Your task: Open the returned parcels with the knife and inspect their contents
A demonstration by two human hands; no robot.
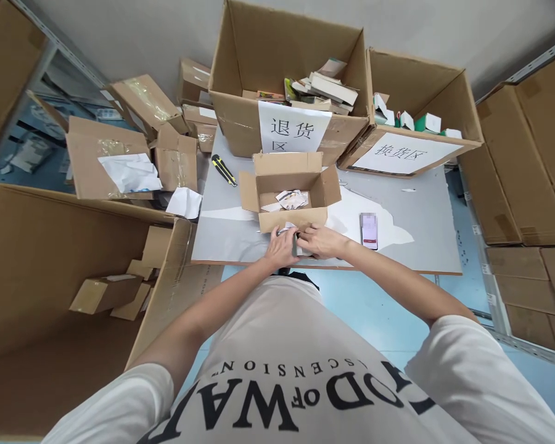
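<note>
At the table's near edge, a small box-like item (301,249) with a dark grey side and a pale face is between my hands. My left hand (281,249) is closed around its left side. The bent fingers of my right hand (322,241) grip it from the right and top, covering much of it. Just beyond them stands an open small carton (292,221) with its flaps folded out. Inside this carton lies a crumpled printed wrapper or paper (292,199). What exactly the held item is, I cannot make out.
A yellow-black box cutter (224,170) and a phone (369,231) lie on the table (425,228). Behind stand a large carton (240,117) with books and another carton (462,117) with small green-white boxes. At left are discarded cartons (106,139) and a deep bin carton (74,246).
</note>
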